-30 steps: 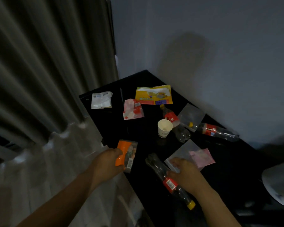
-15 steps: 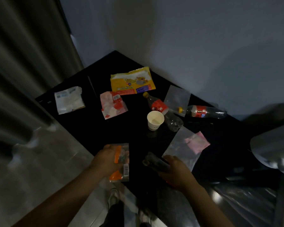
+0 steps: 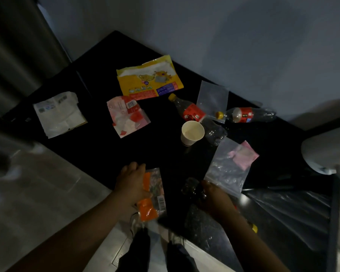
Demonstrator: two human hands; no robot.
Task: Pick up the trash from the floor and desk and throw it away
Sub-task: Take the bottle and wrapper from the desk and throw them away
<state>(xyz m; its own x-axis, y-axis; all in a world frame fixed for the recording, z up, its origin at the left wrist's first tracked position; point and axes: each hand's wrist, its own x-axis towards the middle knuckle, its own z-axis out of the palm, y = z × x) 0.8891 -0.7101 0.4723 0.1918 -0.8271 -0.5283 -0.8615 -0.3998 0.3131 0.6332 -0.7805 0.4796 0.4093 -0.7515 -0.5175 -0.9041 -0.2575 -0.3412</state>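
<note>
My left hand (image 3: 133, 183) grips an orange and clear wrapper (image 3: 152, 195) at the near edge of the black desk (image 3: 98, 146). My right hand (image 3: 214, 197) is closed around a clear plastic bottle (image 3: 190, 186) whose yellow cap (image 3: 254, 228) shows behind my wrist. More trash lies on the desk: a clear zip bag (image 3: 227, 169) over a pink paper (image 3: 245, 155), a paper cup (image 3: 191, 132), two red-labelled bottles (image 3: 192, 112) (image 3: 245, 114), a yellow packet (image 3: 148, 78), a red and white wrapper (image 3: 128, 114) and a white wrapper (image 3: 59, 113).
A black bin bag (image 3: 290, 209) gapes at the right beside the desk. A small clear bag (image 3: 212, 97) lies by the wall. A curtain (image 3: 18, 36) hangs at the left. My shoes (image 3: 134, 224) stand on the pale floor (image 3: 37, 203) below.
The view has swung right and down. Both hands have pulled back toward the desk's near edge, the left carrying the orange wrapper, the right carrying the bottle.
</note>
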